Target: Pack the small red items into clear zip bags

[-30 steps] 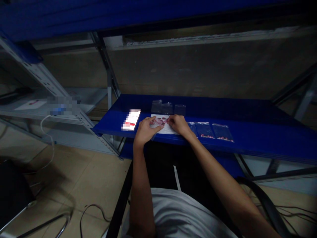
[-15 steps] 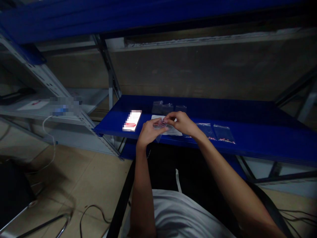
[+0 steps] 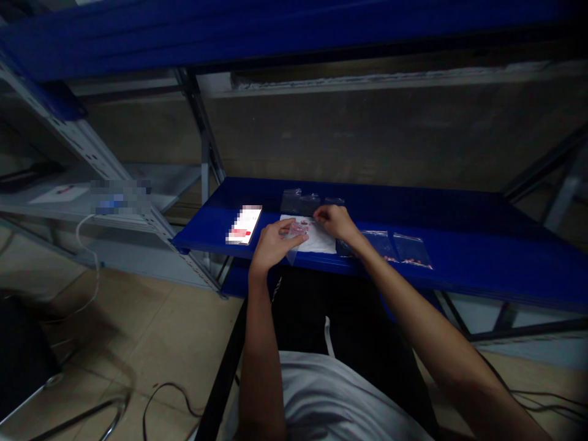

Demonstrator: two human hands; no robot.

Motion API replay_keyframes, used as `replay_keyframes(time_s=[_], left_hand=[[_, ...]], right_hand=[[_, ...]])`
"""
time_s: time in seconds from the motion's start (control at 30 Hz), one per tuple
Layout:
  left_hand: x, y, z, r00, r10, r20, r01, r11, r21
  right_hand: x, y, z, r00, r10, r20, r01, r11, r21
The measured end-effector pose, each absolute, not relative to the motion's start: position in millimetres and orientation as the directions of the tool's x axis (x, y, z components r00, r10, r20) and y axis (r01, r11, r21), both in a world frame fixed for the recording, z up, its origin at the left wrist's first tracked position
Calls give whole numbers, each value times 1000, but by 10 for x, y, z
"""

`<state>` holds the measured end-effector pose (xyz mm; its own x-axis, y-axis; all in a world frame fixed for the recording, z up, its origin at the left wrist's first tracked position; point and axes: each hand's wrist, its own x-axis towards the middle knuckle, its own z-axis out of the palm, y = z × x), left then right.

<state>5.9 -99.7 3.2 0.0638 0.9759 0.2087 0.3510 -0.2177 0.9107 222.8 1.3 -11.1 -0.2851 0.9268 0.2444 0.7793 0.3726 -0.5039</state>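
Observation:
My left hand (image 3: 276,242) is closed on a clear plastic bag (image 3: 293,251), its thumb and fingers pinching it over a white sheet (image 3: 321,241). Small reddish-pink pieces (image 3: 304,223) lie on the sheet beside the fingertips. Over the right side of the sheet is my right hand (image 3: 335,220), fingers bent and tips pressed together; whatever they may hold is too small to make out. Flat clear bags (image 3: 291,201) lie behind the sheet. To the right are bags with small reddish pieces along their near edge, one of them this bag (image 3: 412,250).
A lit phone (image 3: 245,225) lies left of the sheet on the blue shelf (image 3: 487,245). Another blue shelf (image 3: 294,30) hangs overhead. A grey rack (image 3: 174,190) with a white cable (image 3: 87,226) stands to the left. Black cables (image 3: 169,386) trail on the floor.
My right hand has drawn away to the right from my left fingertips, uncovering more of the sheet and the reddish pieces. My left hand keeps the bag almost where it was.

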Motion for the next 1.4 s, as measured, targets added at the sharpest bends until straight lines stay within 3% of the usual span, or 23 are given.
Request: replay_keyframes(time_s=[0.13, 0.4, 0.67, 0.8, 0.97, 1.17, 1.4], left_hand=[[57, -996, 24, 66, 980, 187, 355, -198, 914], [33, -983, 14, 47, 981, 191, 349, -195, 916], [5, -993, 1, 45, 976, 212, 295, -215, 931], [2, -978, -11, 47, 975, 219, 308, -223, 925], [35, -950, -30, 85, 968, 235, 315, -250, 916], [94, -979, -3, 204, 941, 269, 234, -313, 920], [78, -997, 10, 174, 957, 231, 215, -266, 940]], right_hand=[[2159, 63, -269, -297, 927, 227, 818, 370, -441], [2109, 90, -284, -308, 939, 154, 845, 344, -409], [2119, 109, -272, -335, 927, 166, 840, 374, -393], [2206, 33, -122, -299, 922, 247, 772, 386, -506], [2201, -230, 202, -423, 851, 310, 458, 497, -737], [2048, -410, 388, -561, 795, 231, 387, 498, -776], [2051, -412, 423, -511, 818, 266, 398, 499, -770]])
